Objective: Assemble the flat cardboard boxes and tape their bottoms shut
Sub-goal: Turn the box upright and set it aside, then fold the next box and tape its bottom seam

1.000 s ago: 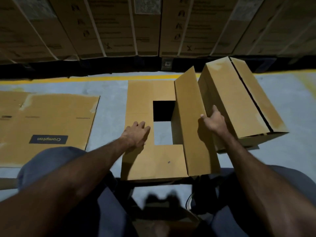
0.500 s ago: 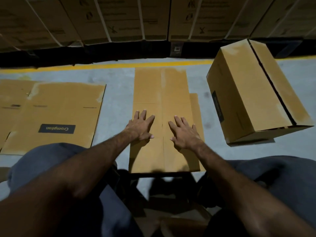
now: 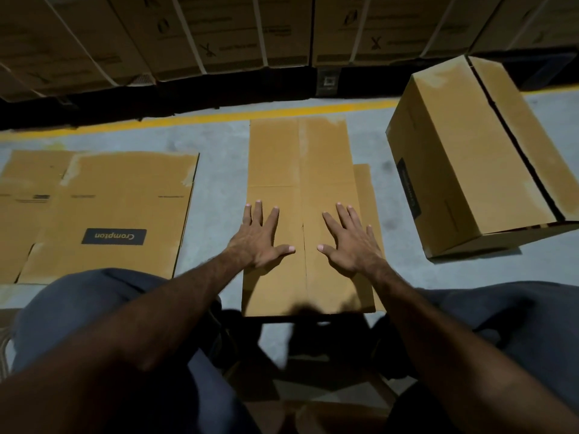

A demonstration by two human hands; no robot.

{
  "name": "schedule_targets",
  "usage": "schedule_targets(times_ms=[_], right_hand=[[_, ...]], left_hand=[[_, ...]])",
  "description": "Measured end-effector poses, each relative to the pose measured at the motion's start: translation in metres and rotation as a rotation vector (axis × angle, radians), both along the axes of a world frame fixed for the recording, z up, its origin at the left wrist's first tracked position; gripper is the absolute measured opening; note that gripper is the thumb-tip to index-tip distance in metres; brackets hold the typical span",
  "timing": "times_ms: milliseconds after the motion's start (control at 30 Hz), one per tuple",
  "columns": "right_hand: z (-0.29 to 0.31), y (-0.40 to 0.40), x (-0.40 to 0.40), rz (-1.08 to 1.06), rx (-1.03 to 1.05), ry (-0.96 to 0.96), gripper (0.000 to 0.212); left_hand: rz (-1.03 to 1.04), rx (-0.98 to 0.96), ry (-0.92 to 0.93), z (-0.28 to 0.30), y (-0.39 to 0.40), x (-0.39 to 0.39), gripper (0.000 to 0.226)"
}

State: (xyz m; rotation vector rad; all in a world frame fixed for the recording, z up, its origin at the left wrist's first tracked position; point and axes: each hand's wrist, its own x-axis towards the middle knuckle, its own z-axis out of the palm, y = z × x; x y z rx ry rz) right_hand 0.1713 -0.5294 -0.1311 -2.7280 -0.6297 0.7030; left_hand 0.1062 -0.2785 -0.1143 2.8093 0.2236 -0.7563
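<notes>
We note a grey concrete floor (image 3: pixel 219 170) bounded by a yellow line (image 3: pixel 194 120) before stacked cartons (image 3: pixel 219 29); bare floor separates the flattened boxes (image 3: pixel 94 198) at left, the centre box (image 3: pixel 300 158) and the assembled box (image 3: pixel 463 158) at right; our left hand (image 3: pixel 260 239) and right hand (image 3: pixel 351 242) lie flat on the centre box's closed flaps, fingers spread wide, either side of the seam.

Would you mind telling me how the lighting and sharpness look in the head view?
Head view: dim, warm light; the stacked cartons at the top sink into darkness; wide-angle bending tilts the assembled box; both forearms look soft, while the left hand and right hand stay sharp.
</notes>
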Motion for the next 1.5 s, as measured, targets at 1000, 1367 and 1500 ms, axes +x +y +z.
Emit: schedule_targets(times_ms=[1000, 1367, 1500], right_hand=[[0.008, 0.018, 0.001, -0.152, -0.15, 0.081, 0.1], [0.07, 0.017, -0.02, -0.12, -0.026, 0.009, 0.072], [0.115, 0.035, -0.039, -0.155, 0.155, -0.043, 0.055]], left_hand=[[0.162, 0.033, 0.16, -0.005, -0.015, 0.007, 0.138], [-0.004, 0.042, 0.087, 0.08, 0.004, -0.003, 0.09], [0.051, -0.097, -0.089, 0.145, 0.014, -0.036, 0.074]])
